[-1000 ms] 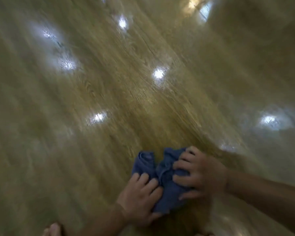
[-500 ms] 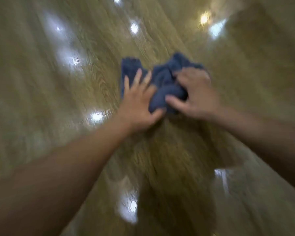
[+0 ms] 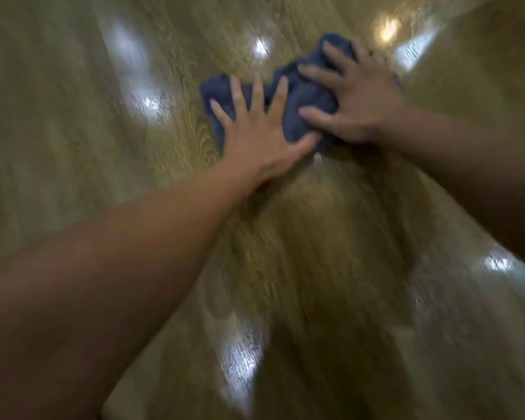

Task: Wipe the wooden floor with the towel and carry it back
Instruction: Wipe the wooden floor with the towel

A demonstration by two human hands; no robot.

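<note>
A crumpled dark blue towel [image 3: 309, 95] lies on the glossy wooden floor [image 3: 170, 140] in the upper middle of the head view. My left hand [image 3: 258, 131] presses flat on the towel's left part, fingers spread and straight. My right hand [image 3: 355, 98] presses on the towel's right part with fingers spread across it. Both arms stretch far forward. The picture is blurred by motion.
Bright ceiling-light reflections dot the floor [image 3: 146, 101]. My own dark shadow falls on the boards [image 3: 331, 268] below the hands. Nothing else stands on the floor in view.
Both hands have pushed the towel away from me along the floor, from close to my body to arm's length. My fingers have spread flatter on it.
</note>
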